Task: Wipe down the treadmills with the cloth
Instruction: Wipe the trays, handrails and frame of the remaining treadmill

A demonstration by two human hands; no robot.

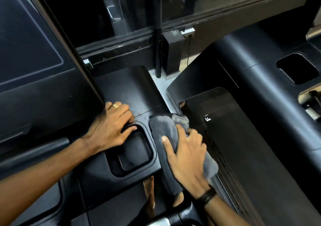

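I look down on the black console of a treadmill [132, 90]. A grey cloth [165, 130] lies over the console's right edge, beside a recessed cup holder [137, 154]. My right hand [185, 156] presses flat on the cloth with spread fingers. My left hand [112, 126], with a ring on one finger, rests on the console at the cup holder's upper left rim, its fingertips over the rim. A second treadmill [243, 138] stands close on the right.
The dark screen [34, 52] of the console rises at the left. A glass wall with a black frame [156, 39] and a post stands behind. A narrow strip of pale floor [161, 86] runs between the machines. My bare feet [149, 191] show below.
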